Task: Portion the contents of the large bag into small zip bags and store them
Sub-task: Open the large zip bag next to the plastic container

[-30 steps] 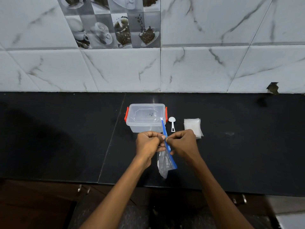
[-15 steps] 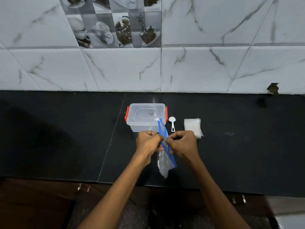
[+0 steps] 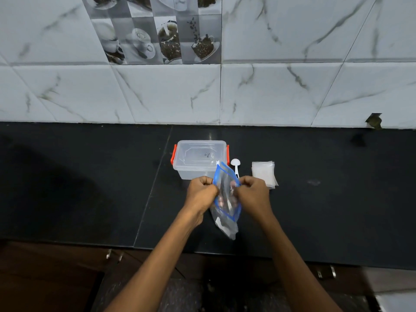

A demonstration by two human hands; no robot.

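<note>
Clearly the large bag (image 3: 225,200), a clear one with a blue zip strip at its mouth, is held up above the near part of the black counter (image 3: 90,188), between the two hands. Its mouth stands pulled apart into a wide opening, and its lower end hangs down toward the near edge. I think it is held so because the contents must come out, and a gaping mouth lets a scoop go in. What is inside I cannot tell well; something pale sits low in the bag.

Each hand pinches one side of the zip strip. The left hand (image 3: 201,192) has its fingers curled tight on the left lip, and the right hand (image 3: 254,192) does the same on the right lip, so the two fists are a little apart with the bag between them.

Just beyond the bag stands a clear storage box (image 3: 199,159) with red clips and its lid on, probably waiting for the filled portions. To its right lies a small white spoon (image 3: 235,165), partly hidden by the bag, near enough for the right hand to take. Further right lies a stack of small zip bags (image 3: 263,173), flat and not yet touched, so the portioning seems not to have started.
</note>
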